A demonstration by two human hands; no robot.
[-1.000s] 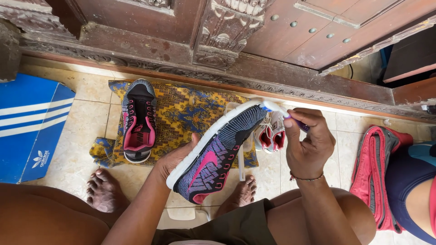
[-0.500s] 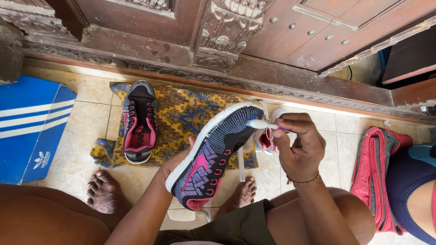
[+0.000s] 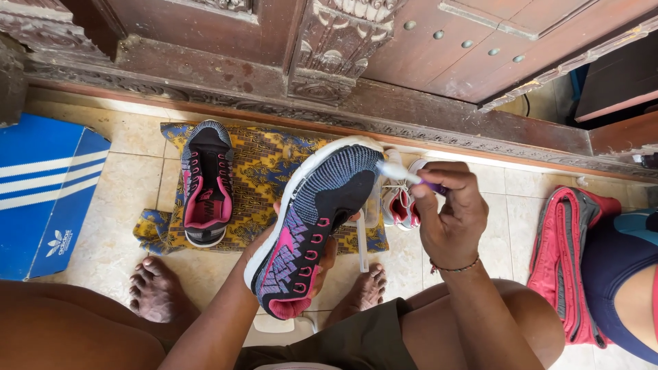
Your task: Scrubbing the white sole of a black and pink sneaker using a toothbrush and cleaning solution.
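Knit grey-and-pink shoe, held sideways above the lap, left hand in closed grip beneath it. Right hand pinches a purple-handled toothbrush, bristles touching the toe's edge. Matching shoe lies on a patterned cloth, blue box to the left.

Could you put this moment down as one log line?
left hand: holds sneaker | right hand: toothbrush at toe | second sneaker: on cloth
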